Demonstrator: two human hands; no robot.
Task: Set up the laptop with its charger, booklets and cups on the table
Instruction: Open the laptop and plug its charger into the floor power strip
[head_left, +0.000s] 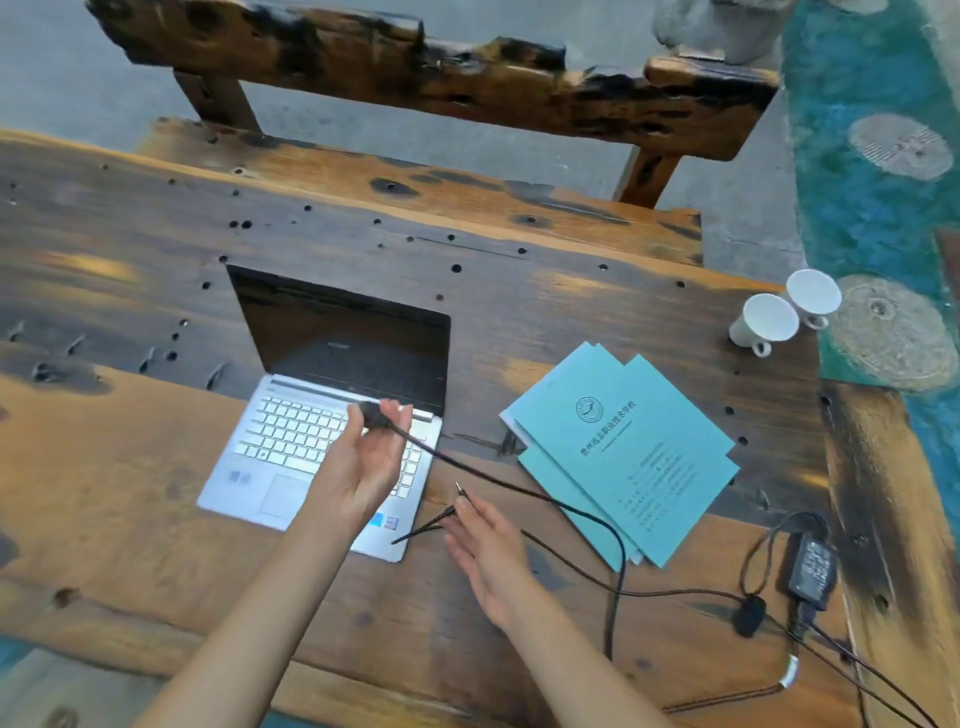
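A silver laptop (291, 441) stands open with a dark screen on the wooden table (130, 519). My left hand (363, 462) hovers over its keyboard, fingers closed on a dark bundled part of the charger cable (571, 512). My right hand (488, 556) is right of the laptop's front corner, its fingertips pinching the cable's thin plug end. The cable runs right to the black charger brick (813, 569). Teal booklets (623, 452) lie fanned out right of the laptop. Two white cups (769, 322) stand at the table's far right edge.
A rough wooden bench (441, 67) stands beyond the table's far edge. Right of the table is a teal floor with round stone slabs (891, 332). More cable loops trail off the table's near right corner.
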